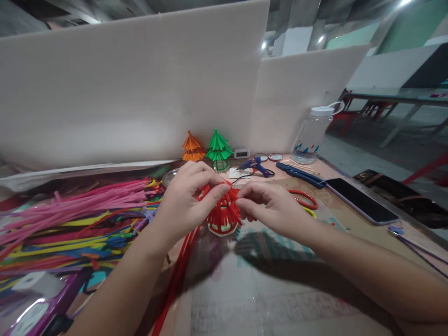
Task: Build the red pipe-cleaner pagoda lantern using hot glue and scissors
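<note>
A small red pagoda model point(224, 217) made of pipe cleaners stands on the table at the middle, on a pale base. My left hand point(192, 196) is closed at its upper left, thumb and forefinger pinching the red strands near the top. From the right, my right hand point(268, 205) pinches the strands of the upper tier; its fingertips partly hide what they grip. Loose red pipe cleaners point(180, 275) run from beneath my left hand toward the front edge. Behind stand a green pagoda model point(219, 148) and an orange one point(192, 147).
Many coloured pipe cleaners point(77, 219) are heaped at left, by a purple power strip point(52, 303). A blue glue gun point(257, 165), red-handled scissors point(308, 199), a blue cutter point(301, 175), a phone point(362, 200) and a water bottle point(311, 135) lie or stand beyond my right hand.
</note>
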Action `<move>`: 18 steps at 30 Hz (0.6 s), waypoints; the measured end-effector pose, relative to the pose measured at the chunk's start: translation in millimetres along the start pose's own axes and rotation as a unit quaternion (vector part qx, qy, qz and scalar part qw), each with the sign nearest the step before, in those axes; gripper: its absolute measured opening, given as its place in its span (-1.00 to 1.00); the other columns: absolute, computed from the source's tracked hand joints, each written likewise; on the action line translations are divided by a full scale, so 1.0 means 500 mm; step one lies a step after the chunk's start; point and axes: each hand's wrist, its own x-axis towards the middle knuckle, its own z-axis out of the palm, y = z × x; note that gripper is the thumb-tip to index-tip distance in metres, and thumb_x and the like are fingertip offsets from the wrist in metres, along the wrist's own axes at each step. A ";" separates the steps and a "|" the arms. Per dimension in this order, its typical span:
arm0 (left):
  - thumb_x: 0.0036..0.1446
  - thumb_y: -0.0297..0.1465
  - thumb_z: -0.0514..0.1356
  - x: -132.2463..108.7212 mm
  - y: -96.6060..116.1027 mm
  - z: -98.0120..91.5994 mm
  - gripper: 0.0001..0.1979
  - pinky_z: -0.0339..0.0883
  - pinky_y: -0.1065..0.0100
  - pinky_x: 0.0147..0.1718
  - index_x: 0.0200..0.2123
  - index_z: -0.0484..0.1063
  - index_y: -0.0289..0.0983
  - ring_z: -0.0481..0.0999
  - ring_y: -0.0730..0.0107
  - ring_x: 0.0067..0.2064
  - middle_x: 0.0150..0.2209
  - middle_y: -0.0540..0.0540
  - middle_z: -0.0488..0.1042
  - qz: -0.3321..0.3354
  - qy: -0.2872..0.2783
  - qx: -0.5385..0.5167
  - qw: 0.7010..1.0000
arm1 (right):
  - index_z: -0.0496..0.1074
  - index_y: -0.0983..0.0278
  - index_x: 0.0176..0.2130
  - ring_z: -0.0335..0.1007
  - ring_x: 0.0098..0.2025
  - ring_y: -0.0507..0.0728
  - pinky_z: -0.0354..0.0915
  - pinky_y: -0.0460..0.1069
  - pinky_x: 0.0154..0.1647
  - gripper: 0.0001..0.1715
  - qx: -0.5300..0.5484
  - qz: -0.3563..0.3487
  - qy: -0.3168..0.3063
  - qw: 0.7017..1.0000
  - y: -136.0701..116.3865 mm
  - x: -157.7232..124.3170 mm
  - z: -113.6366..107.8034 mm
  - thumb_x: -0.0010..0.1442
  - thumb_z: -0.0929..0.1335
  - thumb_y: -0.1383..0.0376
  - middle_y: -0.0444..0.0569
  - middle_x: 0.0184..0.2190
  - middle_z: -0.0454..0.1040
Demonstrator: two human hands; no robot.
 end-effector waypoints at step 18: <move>0.32 -0.28 0.17 0.002 -0.076 0.016 -0.82 0.34 0.25 -0.05 -0.22 0.52 -0.23 0.53 0.28 -0.11 -0.19 -0.07 0.56 -0.107 -0.002 -0.004 0.994 | 0.27 0.25 -0.48 0.13 -0.49 0.00 -0.05 -0.03 -0.41 -0.60 -0.253 -0.031 -0.017 0.967 0.026 -0.015 0.021 0.38 0.24 0.18 -0.16 -0.55 0.31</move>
